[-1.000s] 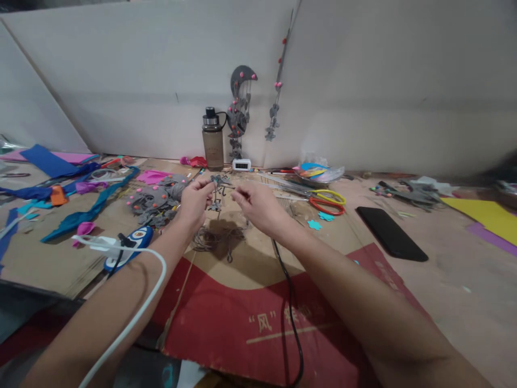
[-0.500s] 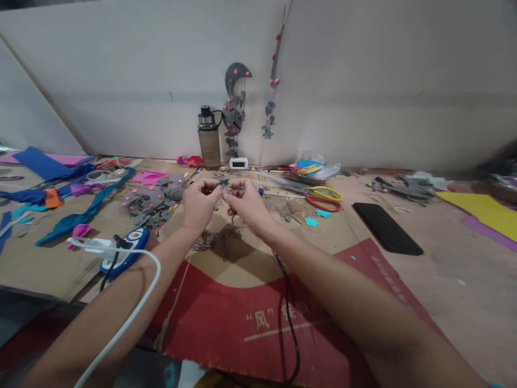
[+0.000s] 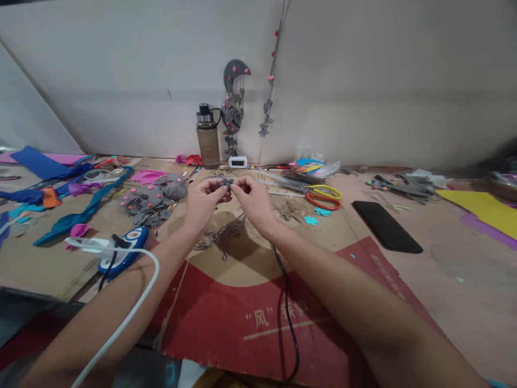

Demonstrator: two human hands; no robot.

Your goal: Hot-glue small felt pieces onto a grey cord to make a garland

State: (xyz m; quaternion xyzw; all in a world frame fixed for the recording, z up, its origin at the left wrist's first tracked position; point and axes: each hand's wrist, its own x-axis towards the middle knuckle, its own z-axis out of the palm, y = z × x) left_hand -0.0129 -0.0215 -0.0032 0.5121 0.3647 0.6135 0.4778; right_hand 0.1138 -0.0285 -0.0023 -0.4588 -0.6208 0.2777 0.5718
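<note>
Between the fingertips of both hands is a small dark grey felt piece [image 3: 227, 182], its outline partly covered by the fingers. My left hand [image 3: 203, 200] pinches its left side. On the other side, the thumb and fingers of my right hand [image 3: 253, 200] close on it too. A loose bundle of thin grey cord [image 3: 218, 237] lies on the cardboard below, with one strand running up toward my right hand. To the left of my hands sit a ball of grey yarn [image 3: 176, 189] and a pile of grey felt shapes with pink and orange pompoms [image 3: 145, 200].
Scissors with yellow and red handles [image 3: 323, 197] lie right of my hands, near turquoise felt flowers [image 3: 311, 220]. Farther right is a black phone [image 3: 386, 226]. A bottle [image 3: 208, 140] stands at the wall. A white cable [image 3: 133, 304] crosses over my left forearm.
My hands have shifted, and the grey felt piece now shows between both sets of fingertips. My right hand now pinches its right side. The hanging grey string at the wall has turned slightly.
</note>
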